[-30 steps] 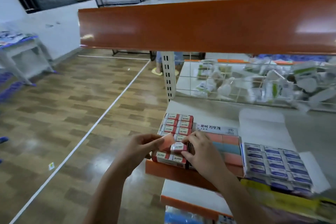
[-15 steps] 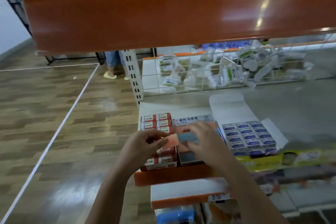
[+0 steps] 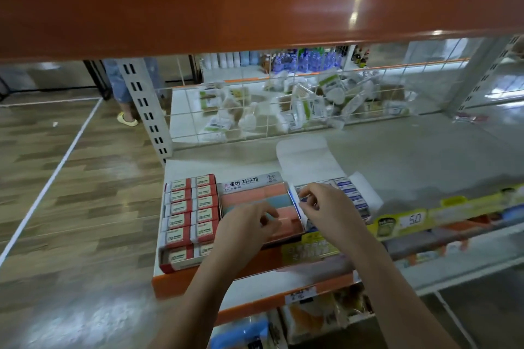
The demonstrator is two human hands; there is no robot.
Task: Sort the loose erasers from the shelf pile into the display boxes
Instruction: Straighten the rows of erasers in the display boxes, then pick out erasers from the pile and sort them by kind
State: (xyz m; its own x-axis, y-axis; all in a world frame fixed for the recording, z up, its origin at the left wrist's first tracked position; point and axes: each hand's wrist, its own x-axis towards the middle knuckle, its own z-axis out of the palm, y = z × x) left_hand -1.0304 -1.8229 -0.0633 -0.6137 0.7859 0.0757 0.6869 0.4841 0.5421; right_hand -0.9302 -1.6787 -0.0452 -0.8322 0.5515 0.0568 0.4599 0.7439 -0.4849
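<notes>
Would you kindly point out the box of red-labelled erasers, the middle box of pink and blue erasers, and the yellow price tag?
Red-labelled eraser box (image 3: 188, 212): head view, top of packed erasers.
Pink and blue eraser box (image 3: 249, 195): head view, pink eraser row.
Yellow price tag (image 3: 412, 219): head view, printed number.

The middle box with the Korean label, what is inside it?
The middle box holds flat pink and blue erasers lying in rows. The left hand covers its front part, and the right hand pinches a flap at its right edge, so those parts are hidden.
</notes>
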